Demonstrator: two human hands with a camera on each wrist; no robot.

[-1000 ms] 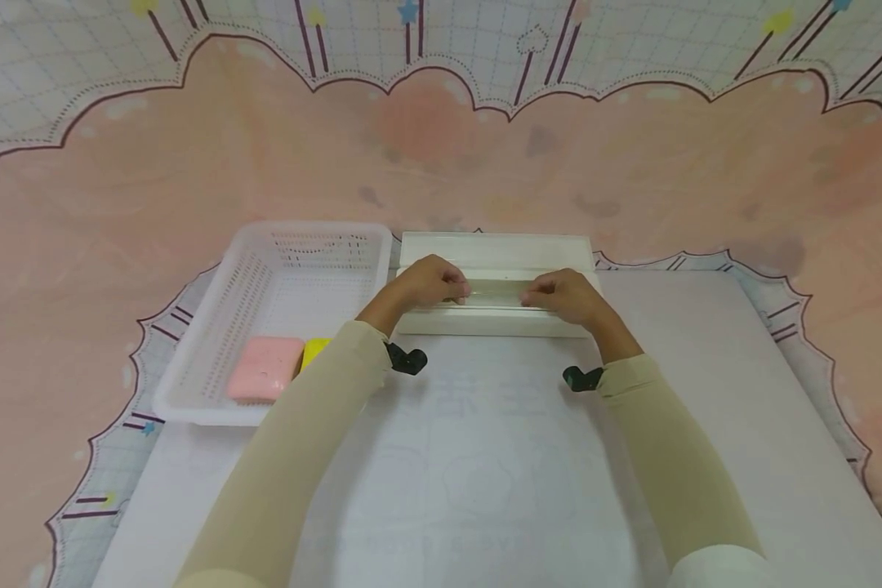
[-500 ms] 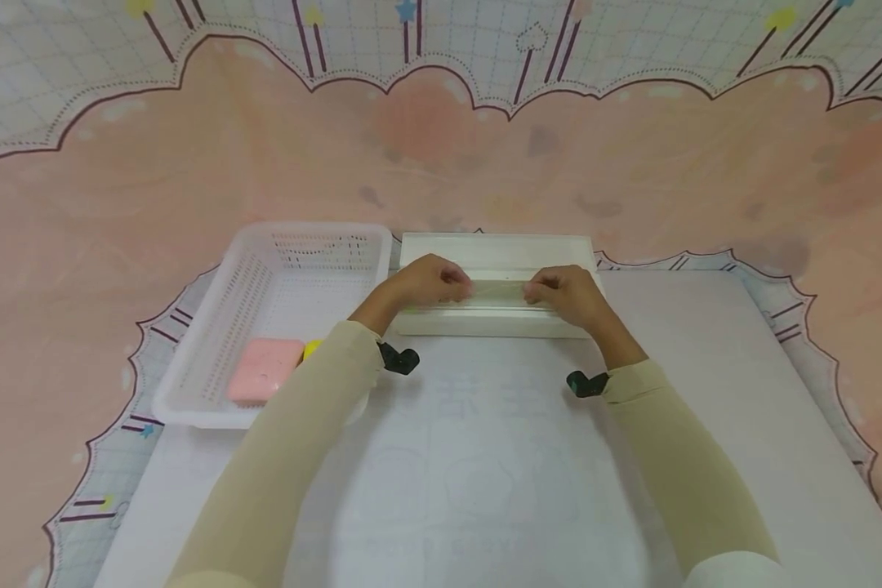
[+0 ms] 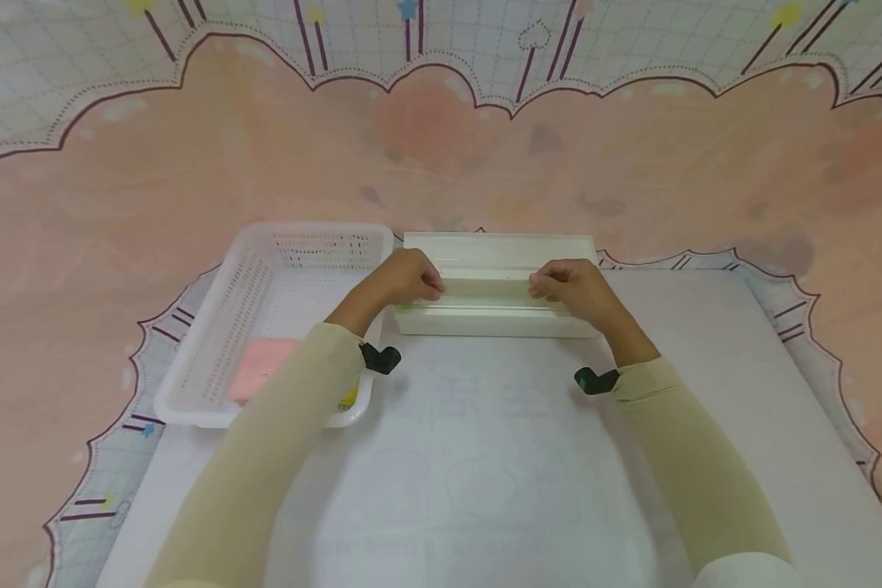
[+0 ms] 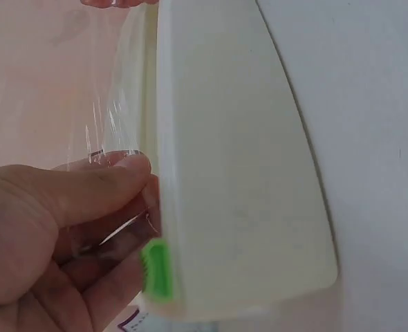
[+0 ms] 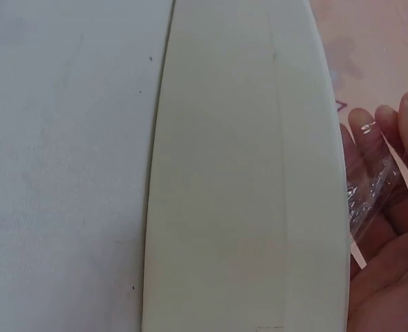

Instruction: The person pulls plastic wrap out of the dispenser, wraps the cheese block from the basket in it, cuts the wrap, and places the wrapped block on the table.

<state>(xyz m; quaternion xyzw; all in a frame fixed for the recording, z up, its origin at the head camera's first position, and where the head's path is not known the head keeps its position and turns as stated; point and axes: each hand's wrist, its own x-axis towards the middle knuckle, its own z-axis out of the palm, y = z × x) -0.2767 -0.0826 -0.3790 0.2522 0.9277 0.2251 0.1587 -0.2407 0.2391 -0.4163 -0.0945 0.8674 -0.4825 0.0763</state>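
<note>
The beige left sleeve [image 3: 265,441] hides most of a yellow object [image 3: 349,398] and part of a pink rounded block [image 3: 260,364]; the right wrist view crops the right hand [image 3: 575,289]

No legible text — only faint, blurred marks [image 3: 461,397] on white tabletop [image 3: 742,367].

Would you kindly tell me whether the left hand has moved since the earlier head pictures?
Yes: in the head view, the left hand has shifted left along the white box, toward the basket.
</note>
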